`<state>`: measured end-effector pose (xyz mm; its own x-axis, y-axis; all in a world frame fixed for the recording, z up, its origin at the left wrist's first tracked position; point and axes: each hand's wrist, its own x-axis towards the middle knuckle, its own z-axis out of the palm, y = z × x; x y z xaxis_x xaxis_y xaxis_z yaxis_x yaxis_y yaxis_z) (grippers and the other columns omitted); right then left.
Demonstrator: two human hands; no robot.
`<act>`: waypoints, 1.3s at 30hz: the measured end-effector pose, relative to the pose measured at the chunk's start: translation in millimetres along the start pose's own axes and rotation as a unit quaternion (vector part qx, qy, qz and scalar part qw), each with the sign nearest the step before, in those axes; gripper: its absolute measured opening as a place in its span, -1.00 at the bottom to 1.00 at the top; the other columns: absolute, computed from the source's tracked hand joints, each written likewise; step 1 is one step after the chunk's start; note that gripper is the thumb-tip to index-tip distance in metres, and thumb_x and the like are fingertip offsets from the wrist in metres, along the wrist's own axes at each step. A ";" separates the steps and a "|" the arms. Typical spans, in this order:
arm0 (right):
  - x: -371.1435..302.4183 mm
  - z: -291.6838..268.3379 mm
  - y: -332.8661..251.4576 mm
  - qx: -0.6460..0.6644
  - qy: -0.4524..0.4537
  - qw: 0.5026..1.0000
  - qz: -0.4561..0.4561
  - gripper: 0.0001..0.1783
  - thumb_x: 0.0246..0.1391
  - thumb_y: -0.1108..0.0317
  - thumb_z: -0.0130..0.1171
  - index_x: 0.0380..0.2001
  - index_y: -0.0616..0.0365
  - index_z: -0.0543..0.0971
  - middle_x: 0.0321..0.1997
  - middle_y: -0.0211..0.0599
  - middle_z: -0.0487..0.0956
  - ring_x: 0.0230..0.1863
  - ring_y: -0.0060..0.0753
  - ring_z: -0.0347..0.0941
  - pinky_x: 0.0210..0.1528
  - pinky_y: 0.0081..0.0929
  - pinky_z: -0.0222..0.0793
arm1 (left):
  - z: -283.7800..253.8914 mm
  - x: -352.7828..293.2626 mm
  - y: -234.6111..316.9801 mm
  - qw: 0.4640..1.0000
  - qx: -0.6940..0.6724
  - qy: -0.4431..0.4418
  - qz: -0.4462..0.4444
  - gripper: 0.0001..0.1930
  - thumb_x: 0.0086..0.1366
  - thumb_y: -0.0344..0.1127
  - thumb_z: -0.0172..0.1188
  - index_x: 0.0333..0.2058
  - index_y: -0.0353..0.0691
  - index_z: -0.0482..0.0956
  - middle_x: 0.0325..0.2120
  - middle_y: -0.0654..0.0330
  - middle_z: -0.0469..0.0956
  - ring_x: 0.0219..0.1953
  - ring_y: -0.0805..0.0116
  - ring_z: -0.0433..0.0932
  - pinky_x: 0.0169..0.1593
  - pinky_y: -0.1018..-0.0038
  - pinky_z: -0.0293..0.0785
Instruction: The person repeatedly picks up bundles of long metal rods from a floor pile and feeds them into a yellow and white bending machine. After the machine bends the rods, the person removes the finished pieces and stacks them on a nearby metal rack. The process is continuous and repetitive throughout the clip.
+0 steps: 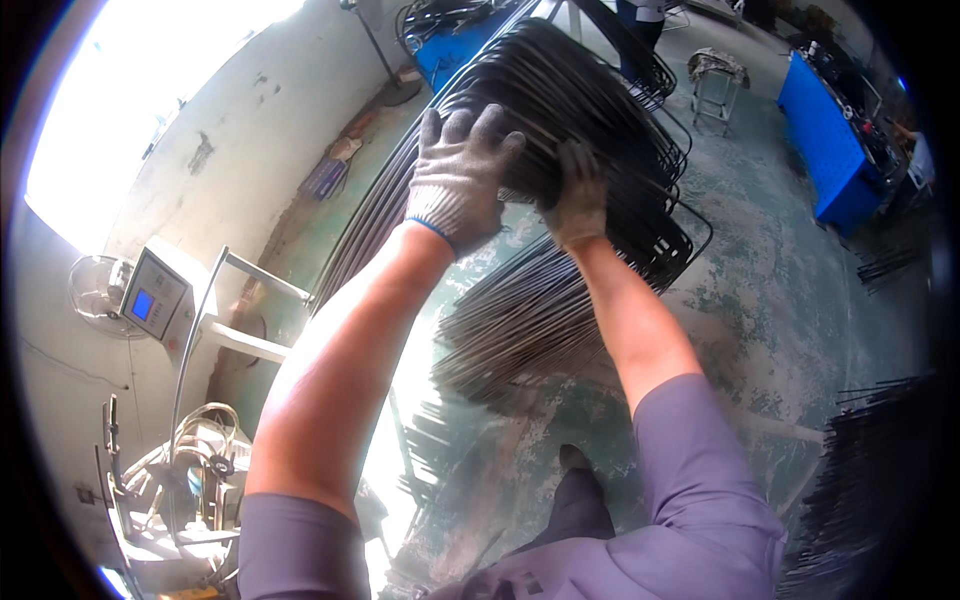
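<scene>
A thick bundle of dark bent wire frames (610, 120) stands raised in front of me, its rounded corners pointing right. My left hand (455, 175), in a grey knit glove, lies flat against the bundle's left side with fingers spread over the wires. Gloved the same way, my right hand (578, 195) grips the bundle's lower edge near the middle. Beneath the bundle, a loose pile of straight dark rods (520, 320) lies on the floor.
A machine with a small control box and blue screen (152, 300) stands at left beside a fan (95, 290). Blue workbenches (830, 150) line the right, a stool (715, 85) stands beyond the bundle. More dark rods (870, 470) lie at lower right on the worn concrete floor.
</scene>
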<state>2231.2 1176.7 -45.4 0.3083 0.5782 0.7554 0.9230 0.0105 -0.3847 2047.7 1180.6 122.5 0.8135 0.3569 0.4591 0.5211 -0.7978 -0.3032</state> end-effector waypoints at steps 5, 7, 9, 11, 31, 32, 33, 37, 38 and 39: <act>59.5 26.4 54.7 -0.217 -0.069 0.959 0.168 -0.06 -0.14 0.23 0.27 0.32 -0.20 0.08 0.41 -0.41 0.07 0.39 -0.17 0.01 0.34 -0.11 0.03 | -50.3 -70.9 12.7 0.988 -0.089 -0.113 -0.047 -0.41 -0.08 -0.37 0.36 0.02 -0.15 0.43 0.13 0.02 0.31 0.18 -0.07 0.28 0.21 0.11 0.25; 86.2 46.5 67.9 -0.222 -0.187 0.886 0.361 0.11 -0.21 0.13 0.35 0.37 -0.22 -0.08 0.46 -0.28 -0.05 0.41 -0.08 -0.03 0.31 0.04 0.07 | -85.9 -127.7 10.9 0.948 -0.190 -0.150 -0.208 -0.39 -0.07 -0.30 0.38 0.03 -0.14 0.44 0.10 0.02 0.37 0.13 -0.04 0.35 0.13 0.18 0.36; 70.6 29.7 49.8 -0.190 -0.184 0.909 0.323 0.22 -0.33 0.05 0.45 0.36 -0.09 -0.06 0.42 -0.18 0.04 0.37 -0.09 0.08 0.32 -0.17 0.15 | -131.6 -199.0 9.9 0.929 -0.133 -0.173 -0.298 -0.45 -0.01 -0.24 0.38 -0.01 -0.18 0.47 0.09 -0.03 0.40 0.10 -0.06 0.40 0.12 0.19 0.37; 7.1 19.2 75.5 -0.183 -0.103 0.958 0.194 0.04 -0.22 0.05 0.39 0.30 0.11 0.12 0.30 -0.06 0.25 0.32 -0.06 0.16 0.30 -0.29 0.17 | -189.1 -239.5 20.5 0.903 -0.125 -0.163 -0.377 -0.49 -0.01 -0.32 0.37 -0.03 -0.22 0.49 0.04 -0.02 0.46 0.08 0.02 0.44 0.10 0.23 0.39; -482.8 -157.1 -365.8 0.092 -0.755 0.564 -0.321 -0.43 -0.11 0.25 0.32 -0.03 0.35 0.50 -0.11 0.01 0.60 -0.10 -0.22 0.55 -0.04 -0.43 0.40 | -419.5 -748.2 539.3 0.144 0.070 0.403 -0.901 -0.92 0.18 -0.46 0.17 -0.36 -0.33 0.57 -0.43 0.22 0.56 -0.34 0.48 0.50 -0.19 0.55 0.40; -488.4 -141.5 -368.4 0.060 -0.760 0.549 -0.343 -0.45 -0.11 0.26 0.32 -0.06 0.37 0.52 -0.15 0.00 0.61 -0.15 -0.22 0.56 -0.08 -0.39 0.43 | -421.3 -771.6 542.1 0.137 0.085 0.430 -0.888 -0.92 0.19 -0.45 0.16 -0.37 -0.33 0.57 -0.45 0.25 0.56 -0.35 0.50 0.49 -0.20 0.57 0.40; -486.4 -164.9 -400.4 0.038 -0.770 0.562 -0.300 -0.45 -0.12 0.24 0.33 -0.07 0.37 0.53 -0.16 -0.01 0.62 -0.16 -0.22 0.56 -0.10 -0.38 0.44 | -424.6 -796.3 541.7 0.131 0.104 0.458 -0.873 -0.92 0.20 -0.44 0.16 -0.37 -0.33 0.56 -0.46 0.28 0.55 -0.36 0.53 0.48 -0.22 0.58 0.39; -526.2 -200.6 -472.6 -0.030 -0.769 0.581 -0.267 -0.48 -0.18 0.25 0.37 -0.11 0.29 0.56 -0.14 -0.01 0.61 -0.06 -0.18 0.54 -0.01 -0.37 0.40 | -425.4 -864.4 535.9 0.127 0.058 0.509 -0.849 -0.92 0.20 -0.43 0.17 -0.34 -0.30 0.55 -0.47 0.32 0.55 -0.37 0.57 0.49 -0.25 0.58 0.41; -548.9 -199.4 -492.4 -0.012 -0.775 0.566 -0.281 -0.47 -0.17 0.24 0.37 -0.11 0.29 0.56 -0.13 0.00 0.61 -0.06 -0.19 0.54 -0.01 -0.37 0.40 | -427.7 -883.2 530.2 0.134 0.039 0.492 -0.860 -0.90 0.20 -0.42 0.17 -0.33 -0.31 0.56 -0.46 0.31 0.56 -0.37 0.58 0.48 -0.25 0.60 0.40; -568.6 -205.2 -496.9 -0.011 -0.786 0.544 -0.293 -0.47 -0.16 0.23 0.37 -0.10 0.30 0.55 -0.12 0.00 0.61 -0.06 -0.19 0.54 -0.01 -0.38 0.40 | -430.7 -890.1 529.6 0.125 0.011 0.467 -0.875 -0.89 0.20 -0.41 0.17 -0.32 -0.32 0.57 -0.45 0.30 0.56 -0.36 0.60 0.48 -0.24 0.62 0.40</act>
<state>1644.6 675.3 -174.9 -0.6017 0.4649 -0.6495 0.7652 0.5687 -0.3019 1488.5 231.1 -87.1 -0.9320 -0.2442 -0.2677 -0.3010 0.1107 0.9472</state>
